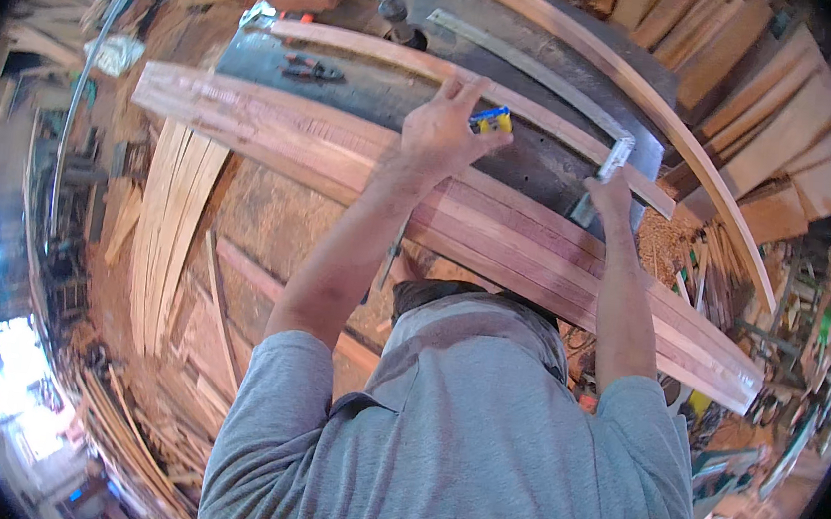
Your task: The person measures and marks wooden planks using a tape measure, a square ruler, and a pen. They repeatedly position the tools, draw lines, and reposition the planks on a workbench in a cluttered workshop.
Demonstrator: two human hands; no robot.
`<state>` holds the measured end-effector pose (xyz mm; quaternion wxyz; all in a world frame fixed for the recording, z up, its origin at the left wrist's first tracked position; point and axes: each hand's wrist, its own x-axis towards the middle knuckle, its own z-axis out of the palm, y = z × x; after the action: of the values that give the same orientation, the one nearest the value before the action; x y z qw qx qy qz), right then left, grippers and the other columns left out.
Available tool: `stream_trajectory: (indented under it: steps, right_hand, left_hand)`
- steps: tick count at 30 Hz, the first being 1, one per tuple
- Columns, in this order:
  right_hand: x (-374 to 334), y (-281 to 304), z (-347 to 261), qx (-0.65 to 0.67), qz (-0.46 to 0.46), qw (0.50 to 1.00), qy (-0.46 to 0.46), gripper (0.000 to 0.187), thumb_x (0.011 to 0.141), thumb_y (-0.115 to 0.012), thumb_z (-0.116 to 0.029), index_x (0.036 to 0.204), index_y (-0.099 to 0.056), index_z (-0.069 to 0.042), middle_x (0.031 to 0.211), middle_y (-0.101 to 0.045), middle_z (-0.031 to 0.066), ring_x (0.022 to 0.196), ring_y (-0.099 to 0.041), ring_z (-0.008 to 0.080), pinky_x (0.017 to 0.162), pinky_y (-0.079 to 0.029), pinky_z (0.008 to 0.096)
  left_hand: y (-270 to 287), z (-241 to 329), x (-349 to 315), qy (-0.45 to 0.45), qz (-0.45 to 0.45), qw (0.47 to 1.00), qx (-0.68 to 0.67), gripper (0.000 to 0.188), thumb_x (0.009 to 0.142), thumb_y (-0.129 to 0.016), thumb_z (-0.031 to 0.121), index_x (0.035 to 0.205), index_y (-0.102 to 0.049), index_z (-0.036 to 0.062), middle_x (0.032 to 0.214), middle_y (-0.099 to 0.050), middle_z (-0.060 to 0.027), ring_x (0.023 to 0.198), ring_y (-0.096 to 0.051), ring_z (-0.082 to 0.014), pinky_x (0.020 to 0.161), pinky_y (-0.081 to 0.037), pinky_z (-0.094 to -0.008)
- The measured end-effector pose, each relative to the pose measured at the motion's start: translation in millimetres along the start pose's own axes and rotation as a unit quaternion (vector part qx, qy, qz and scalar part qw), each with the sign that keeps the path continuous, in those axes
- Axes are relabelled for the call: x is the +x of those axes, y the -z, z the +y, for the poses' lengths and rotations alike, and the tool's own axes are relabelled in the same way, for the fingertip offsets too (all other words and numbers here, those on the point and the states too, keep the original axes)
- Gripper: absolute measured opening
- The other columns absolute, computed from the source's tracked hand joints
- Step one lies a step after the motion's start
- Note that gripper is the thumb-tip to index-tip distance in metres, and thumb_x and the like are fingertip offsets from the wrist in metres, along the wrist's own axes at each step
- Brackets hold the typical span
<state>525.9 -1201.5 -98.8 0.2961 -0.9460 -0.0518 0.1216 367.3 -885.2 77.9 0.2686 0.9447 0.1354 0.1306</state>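
one part-closed left hand (pixel 438 134) grips a blue-and-yellow tool (pixel 493 120); the right hand (pixel 612 194) pinches a metal square (pixel 619 155).

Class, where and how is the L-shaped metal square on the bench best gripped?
Probably by its short arm, coming from the person's near side. That arm crosses the wooden strip toward the body, where the right hand meets it, while the long blade runs away to the far left.

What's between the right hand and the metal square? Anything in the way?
Nothing visible: the right hand is touching the metal square, and the square's short arm lies across the thin wooden strip.
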Motion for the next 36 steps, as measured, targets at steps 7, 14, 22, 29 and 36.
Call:
stream_trajectory:
  steps: [7,14,22,29,36]
  right_hand:
    - [-2.7,39.3,-8.3,0.334,0.007,0.936,-0.105,0.034,0.087,-0.073,-0.024,0.106,-0.055,-0.002,0.077,-0.058,0.0069,0.057,-0.057,0.0189,0.054,-0.048,0.0361]
    - [19.5,100.1,23.5,0.016,-0.093,0.984,0.148,0.058,0.096,-0.07,-0.059,0.099,-0.059,-0.002,0.081,-0.057,0.0031,0.075,-0.054,0.0136,0.067,-0.046,0.0332]
    - [-8.8,73.8,-68.6,-0.045,-0.358,0.893,0.269,0.053,0.104,-0.06,-0.052,0.105,-0.066,0.001,0.09,-0.064,0.01,0.085,-0.057,0.0178,0.078,-0.048,0.0352]
    - [-46.1,43.9,-77.2,-0.074,-0.359,0.886,0.285,0.054,0.107,-0.052,-0.05,0.105,-0.069,0.002,0.094,-0.069,0.0227,0.091,-0.067,0.0296,0.085,-0.05,0.0408]
    - [-45.5,40.1,-79.1,-0.004,-0.372,0.9,0.227,0.052,0.104,-0.059,-0.051,0.091,-0.062,-0.001,0.081,-0.057,0.0088,0.079,-0.054,0.0196,0.075,-0.045,0.0366]
  left_hand:
    - [58.5,-27.1,-107.5,0.164,0.167,0.95,-0.205,0.032,0.093,-0.077,0.019,0.12,-0.074,0.0021,0.101,-0.074,-0.0062,0.094,-0.068,-0.0125,0.082,-0.054,-0.0266]
    - [123.4,-70.4,-232.1,0.311,0.296,0.759,-0.49,0.067,0.108,-0.039,0.056,0.13,-0.066,-0.0007,0.094,-0.07,-0.0062,0.057,-0.043,-0.0068,0.047,-0.028,-0.0215]
    - [70.7,-38.4,-314.3,0.346,-0.189,0.814,-0.426,0.056,0.107,-0.05,0.054,0.138,-0.067,0.0107,0.102,-0.072,-0.0029,0.076,-0.057,-0.0066,0.064,-0.044,-0.0232]
    - [-0.1,-14.7,-300.2,0.312,-0.186,0.868,-0.339,0.046,0.098,-0.072,0.028,0.139,-0.063,0.0084,0.112,-0.072,-0.0068,0.102,-0.066,-0.0137,0.089,-0.053,-0.0332]
    - [-17.1,5.5,-253.3,0.187,-0.04,0.97,-0.148,0.036,0.094,-0.073,0.02,0.128,-0.066,0.0101,0.109,-0.073,-0.0117,0.099,-0.071,-0.0309,0.083,-0.057,-0.0425]
